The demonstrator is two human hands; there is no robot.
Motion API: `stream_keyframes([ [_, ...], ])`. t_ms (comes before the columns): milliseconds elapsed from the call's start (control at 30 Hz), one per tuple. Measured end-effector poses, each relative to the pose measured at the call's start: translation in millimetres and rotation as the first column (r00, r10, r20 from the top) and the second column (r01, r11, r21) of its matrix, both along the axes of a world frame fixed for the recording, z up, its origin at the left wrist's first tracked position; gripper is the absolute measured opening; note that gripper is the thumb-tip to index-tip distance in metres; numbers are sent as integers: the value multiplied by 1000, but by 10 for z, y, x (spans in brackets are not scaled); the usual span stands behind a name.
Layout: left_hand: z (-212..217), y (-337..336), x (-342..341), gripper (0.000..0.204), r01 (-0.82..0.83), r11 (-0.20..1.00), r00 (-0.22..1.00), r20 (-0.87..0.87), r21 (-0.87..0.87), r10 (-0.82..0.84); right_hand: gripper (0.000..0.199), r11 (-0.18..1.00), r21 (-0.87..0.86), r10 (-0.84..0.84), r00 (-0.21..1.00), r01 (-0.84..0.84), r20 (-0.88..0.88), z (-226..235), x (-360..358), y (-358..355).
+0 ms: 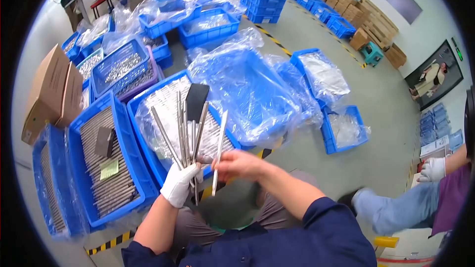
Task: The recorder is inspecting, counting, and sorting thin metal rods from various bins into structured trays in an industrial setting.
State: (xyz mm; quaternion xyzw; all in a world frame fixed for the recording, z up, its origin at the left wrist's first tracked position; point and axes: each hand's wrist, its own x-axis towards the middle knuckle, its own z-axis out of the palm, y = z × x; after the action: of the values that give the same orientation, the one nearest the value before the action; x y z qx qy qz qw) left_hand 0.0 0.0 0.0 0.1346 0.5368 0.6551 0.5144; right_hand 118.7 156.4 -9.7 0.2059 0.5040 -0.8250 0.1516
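- Sitting over the blue crate [148, 165] lined with clear plastic, we hold our hands just above its near edge.
- Our gloved left hand [181, 184] is closed around a fanned bundle of metal rods [185, 128] that stand upright.
- Our bare right hand [237, 164] pinches one single rod [218, 149] just beside that bundle, fingers closed on it.
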Motion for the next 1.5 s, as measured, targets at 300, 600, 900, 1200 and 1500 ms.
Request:
stream_keyframes([
  [300,30,-20,84,28,14,1000,1000,23,-9,-14,24,921,-219,315,946,-323,-71,-92,16,-389],
  [600,133,-50,-117,28,31,999,999,-27,-36,-32,17,972,171,192,960,-159,-203,94,54,-153],
  [900,66,-48,-2,21,312,940,937,-122,-137,-329,15,889,-250,-453,820,385,-349,254,153,557],
  [1200,-6,-152,-46,20,291,946,951,-67,-142,-303,17,928,3,-349,869,373,-350,320,130,447],
  [1500,-68,-120,-51,21,142,990,984,-104,-18,-143,22,949,190,-143,884,250,-446,23,-182,-191],
])
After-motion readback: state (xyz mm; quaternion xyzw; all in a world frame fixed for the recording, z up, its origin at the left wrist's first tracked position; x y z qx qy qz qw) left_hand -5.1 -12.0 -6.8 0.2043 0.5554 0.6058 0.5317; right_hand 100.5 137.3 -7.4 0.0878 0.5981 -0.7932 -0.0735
